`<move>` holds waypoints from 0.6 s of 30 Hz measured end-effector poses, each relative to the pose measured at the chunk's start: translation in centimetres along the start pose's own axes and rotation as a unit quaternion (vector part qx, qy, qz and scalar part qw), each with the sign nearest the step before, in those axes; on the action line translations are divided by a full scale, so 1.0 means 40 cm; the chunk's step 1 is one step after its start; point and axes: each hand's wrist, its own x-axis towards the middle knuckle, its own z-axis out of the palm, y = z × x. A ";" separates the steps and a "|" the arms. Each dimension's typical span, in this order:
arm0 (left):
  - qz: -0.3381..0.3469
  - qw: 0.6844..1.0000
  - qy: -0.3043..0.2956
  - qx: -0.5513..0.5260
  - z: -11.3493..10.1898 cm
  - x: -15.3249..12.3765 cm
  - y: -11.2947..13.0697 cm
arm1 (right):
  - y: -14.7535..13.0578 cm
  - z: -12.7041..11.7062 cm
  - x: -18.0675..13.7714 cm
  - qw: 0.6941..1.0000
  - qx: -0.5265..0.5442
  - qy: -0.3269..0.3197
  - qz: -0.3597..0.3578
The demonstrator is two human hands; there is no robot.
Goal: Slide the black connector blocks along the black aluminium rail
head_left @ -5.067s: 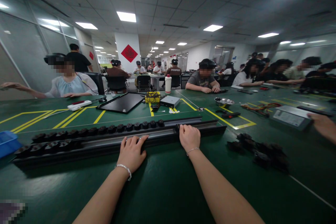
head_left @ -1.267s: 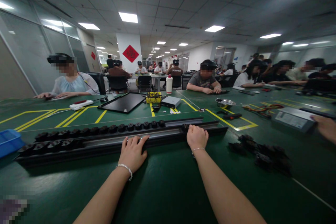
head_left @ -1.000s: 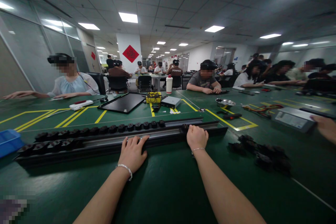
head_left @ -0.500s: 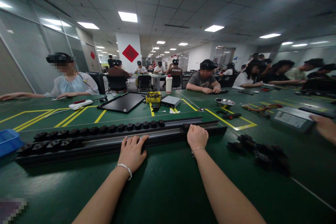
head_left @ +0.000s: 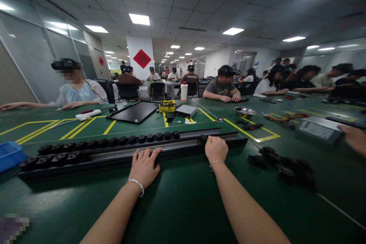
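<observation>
Looks only partway along. Apparently most advanced on the far rail (head_left: pixel 197 132), with a long row of black pieces (head_left: pixel 132 139) running from the left end to well past the middle; much less so on the near rail (head_left: pixel 180 153), with just a short cluster (head_left: pixel 58 158) at the left, then bare silvery channel. Lying loose on the green tabletop (head_left: pixel 183 206) at the right, in a dark pile (head_left: pixel 286 173); impossible to tell whether spare or unused. Resting across the near rail with the left hand (head_left: pixel 144 166), fingers parted, pinching nothing. Closed round a single black piece (head_left: pixel 203 138) in the near channel with the right hand (head_left: pixel 216 149), fingertips hidden.
</observation>
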 end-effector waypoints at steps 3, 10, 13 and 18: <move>-0.002 1.000 -0.002 0.004 -0.003 -0.001 0.002 | 0.000 0.002 0.001 1.000 -0.015 0.002 0.005; 0.006 1.000 0.013 0.003 0.002 0.000 0.000 | 0.002 0.003 0.003 1.000 -0.014 -0.002 0.004; 0.007 1.000 0.014 0.002 0.004 0.000 -0.002 | 0.004 0.002 0.004 1.000 -0.013 -0.002 0.005; 0.006 1.000 0.009 0.000 0.002 0.000 -0.002 | 0.008 0.000 0.006 1.000 -0.006 0.007 0.007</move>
